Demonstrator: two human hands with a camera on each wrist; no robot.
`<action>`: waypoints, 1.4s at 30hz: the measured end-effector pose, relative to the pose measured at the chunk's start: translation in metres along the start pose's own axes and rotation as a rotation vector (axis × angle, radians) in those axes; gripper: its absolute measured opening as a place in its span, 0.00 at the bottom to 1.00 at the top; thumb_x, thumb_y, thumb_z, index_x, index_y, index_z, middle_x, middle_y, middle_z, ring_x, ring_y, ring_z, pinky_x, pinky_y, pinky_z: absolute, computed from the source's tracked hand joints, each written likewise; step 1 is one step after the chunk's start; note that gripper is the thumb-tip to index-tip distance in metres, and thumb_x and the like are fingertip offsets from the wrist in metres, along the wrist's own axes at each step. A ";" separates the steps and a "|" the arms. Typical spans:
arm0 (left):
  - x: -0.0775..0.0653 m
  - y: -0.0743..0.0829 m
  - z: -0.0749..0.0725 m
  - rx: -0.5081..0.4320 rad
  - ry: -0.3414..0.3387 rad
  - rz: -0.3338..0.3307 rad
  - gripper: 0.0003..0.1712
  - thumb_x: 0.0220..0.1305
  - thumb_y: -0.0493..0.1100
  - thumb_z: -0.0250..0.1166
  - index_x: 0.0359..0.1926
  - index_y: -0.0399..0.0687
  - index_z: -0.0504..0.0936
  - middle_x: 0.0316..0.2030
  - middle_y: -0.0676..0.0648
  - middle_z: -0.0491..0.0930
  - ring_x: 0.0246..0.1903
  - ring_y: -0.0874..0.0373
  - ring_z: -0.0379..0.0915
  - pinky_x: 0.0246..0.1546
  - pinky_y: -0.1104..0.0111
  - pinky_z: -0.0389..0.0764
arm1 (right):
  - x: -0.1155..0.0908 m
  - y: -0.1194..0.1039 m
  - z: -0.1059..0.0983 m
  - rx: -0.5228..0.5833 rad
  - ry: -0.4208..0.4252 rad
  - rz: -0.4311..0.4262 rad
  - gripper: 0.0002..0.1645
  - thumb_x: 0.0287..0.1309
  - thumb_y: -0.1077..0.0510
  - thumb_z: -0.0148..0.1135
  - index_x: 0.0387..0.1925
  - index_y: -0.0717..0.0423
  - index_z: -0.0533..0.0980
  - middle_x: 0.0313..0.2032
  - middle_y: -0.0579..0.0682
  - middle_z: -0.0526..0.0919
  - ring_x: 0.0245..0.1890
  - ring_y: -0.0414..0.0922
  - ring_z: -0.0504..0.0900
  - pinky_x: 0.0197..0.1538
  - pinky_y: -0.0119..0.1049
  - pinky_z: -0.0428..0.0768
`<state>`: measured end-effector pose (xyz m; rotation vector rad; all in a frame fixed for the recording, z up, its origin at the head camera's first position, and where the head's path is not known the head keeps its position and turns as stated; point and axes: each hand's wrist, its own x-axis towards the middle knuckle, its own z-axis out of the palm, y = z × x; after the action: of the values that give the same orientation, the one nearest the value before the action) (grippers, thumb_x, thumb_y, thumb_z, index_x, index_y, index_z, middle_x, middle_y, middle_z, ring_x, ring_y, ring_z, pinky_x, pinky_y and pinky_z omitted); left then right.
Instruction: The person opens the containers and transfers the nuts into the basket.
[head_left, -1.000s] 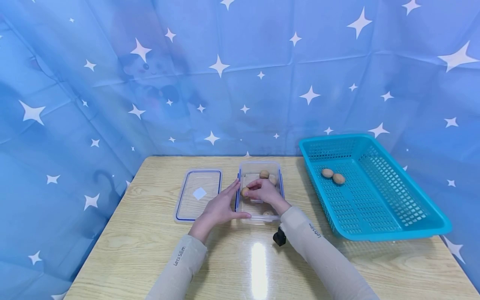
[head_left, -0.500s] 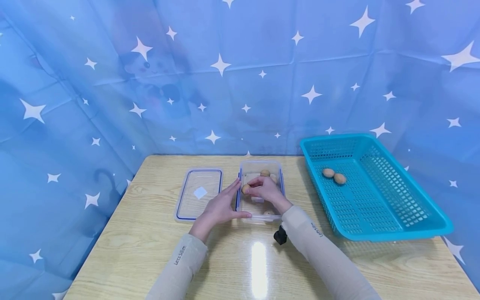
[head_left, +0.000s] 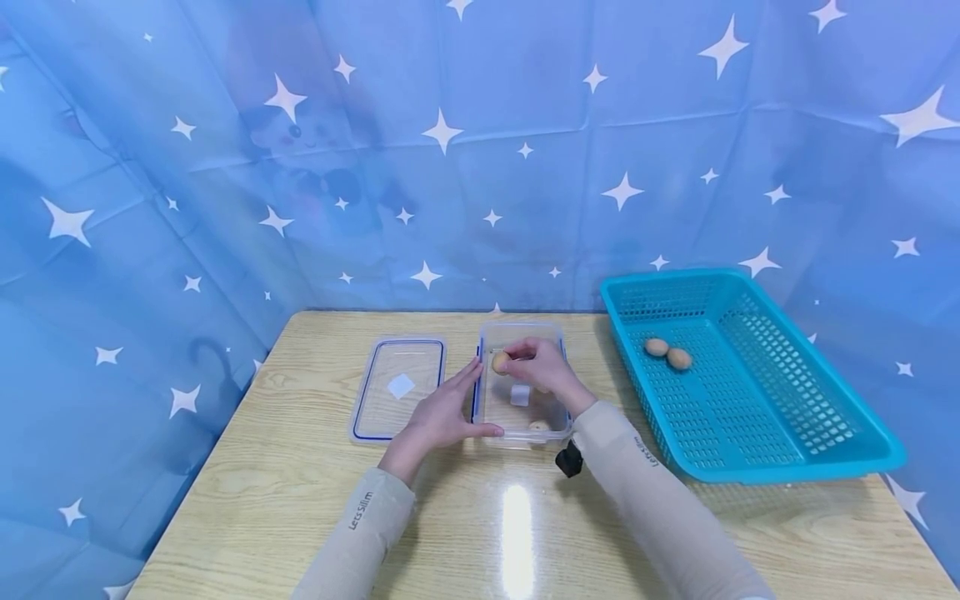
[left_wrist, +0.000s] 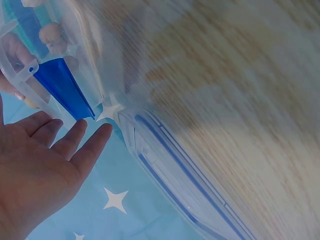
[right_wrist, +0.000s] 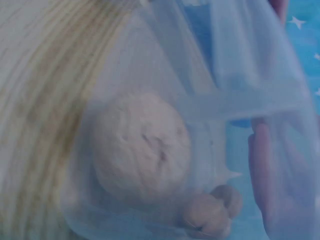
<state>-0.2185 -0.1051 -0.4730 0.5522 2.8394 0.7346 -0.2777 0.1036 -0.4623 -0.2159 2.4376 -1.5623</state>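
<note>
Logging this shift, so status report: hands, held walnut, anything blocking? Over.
Left hand at left side of clear box, fingers extended. Right hand pinches walnut at box. Lid off, lying left; no obstruction seen.

Rm over near end of box [head_left: 517, 435]; L grip [head_left: 438, 418] blocks L wall, R grip [head_left: 542, 367] far R; counter [head_left: 588, 343] gap b4 basket [head_left: 738, 396].

A clear box [head_left: 498, 414] on the table [head_left: 300, 508] is touched at its left side by the left hand [head_left: 441, 414]. One walnut [head_left: 499, 362] is pinched by the right hand [head_left: 545, 367], above or inside the box. A lid [head_left: 380, 408] is laid left of the box; two walnuts [head_left: 678, 359] are held in a basket [head_left: 757, 429] to the box's right.
</note>
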 end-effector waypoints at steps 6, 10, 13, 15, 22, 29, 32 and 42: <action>-0.001 0.000 0.000 -0.010 0.000 0.003 0.67 0.48 0.71 0.73 0.80 0.53 0.48 0.80 0.52 0.45 0.77 0.46 0.51 0.66 0.46 0.73 | 0.000 -0.008 -0.012 -0.016 0.019 -0.002 0.25 0.63 0.51 0.68 0.57 0.58 0.78 0.55 0.59 0.83 0.55 0.54 0.82 0.57 0.47 0.83; 0.000 0.000 0.000 -0.004 0.009 0.012 0.67 0.48 0.71 0.73 0.80 0.52 0.48 0.80 0.52 0.45 0.77 0.47 0.51 0.68 0.47 0.72 | -0.001 -0.014 -0.020 0.001 0.024 -0.021 0.25 0.63 0.53 0.67 0.58 0.60 0.77 0.55 0.61 0.82 0.54 0.56 0.82 0.57 0.50 0.84; 0.000 0.001 0.000 -0.005 0.010 0.016 0.67 0.48 0.71 0.73 0.80 0.52 0.48 0.80 0.51 0.46 0.77 0.47 0.51 0.68 0.47 0.71 | -0.001 -0.019 -0.026 0.017 0.026 -0.033 0.26 0.64 0.54 0.66 0.59 0.62 0.76 0.56 0.64 0.81 0.54 0.58 0.82 0.58 0.53 0.83; 0.000 0.001 0.000 -0.008 0.008 0.013 0.67 0.48 0.70 0.73 0.80 0.51 0.49 0.80 0.51 0.46 0.77 0.46 0.51 0.69 0.47 0.71 | -0.001 -0.022 -0.030 0.005 0.034 -0.035 0.26 0.64 0.53 0.66 0.60 0.62 0.76 0.57 0.64 0.80 0.55 0.58 0.82 0.59 0.52 0.83; 0.000 0.001 0.000 -0.003 0.000 0.001 0.66 0.48 0.70 0.73 0.80 0.52 0.49 0.80 0.52 0.45 0.77 0.47 0.51 0.70 0.47 0.69 | -0.001 -0.035 -0.048 -0.027 0.063 -0.011 0.27 0.64 0.51 0.66 0.60 0.60 0.76 0.59 0.61 0.79 0.59 0.57 0.79 0.62 0.51 0.80; -0.001 0.002 -0.001 0.000 -0.010 0.000 0.67 0.48 0.71 0.73 0.80 0.54 0.47 0.80 0.54 0.44 0.77 0.48 0.50 0.69 0.47 0.70 | -0.003 -0.044 -0.067 0.023 0.051 -0.048 0.25 0.67 0.54 0.63 0.61 0.62 0.74 0.59 0.64 0.78 0.59 0.59 0.77 0.64 0.52 0.78; -0.001 0.002 -0.001 0.001 -0.011 0.002 0.67 0.48 0.71 0.73 0.80 0.53 0.48 0.80 0.54 0.43 0.77 0.48 0.50 0.69 0.48 0.70 | -0.003 -0.045 -0.075 0.029 0.057 -0.060 0.25 0.67 0.55 0.63 0.61 0.62 0.74 0.58 0.64 0.78 0.59 0.58 0.77 0.64 0.52 0.78; 0.000 0.002 -0.001 0.014 -0.013 0.002 0.67 0.48 0.72 0.72 0.80 0.54 0.47 0.80 0.53 0.44 0.77 0.47 0.51 0.66 0.47 0.74 | -0.008 -0.047 -0.104 0.025 0.106 -0.001 0.29 0.66 0.50 0.64 0.64 0.58 0.72 0.62 0.62 0.76 0.61 0.57 0.75 0.64 0.52 0.77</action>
<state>-0.2181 -0.1040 -0.4710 0.5592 2.8347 0.7102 -0.2991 0.1766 -0.3770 -0.1327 2.4952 -1.6431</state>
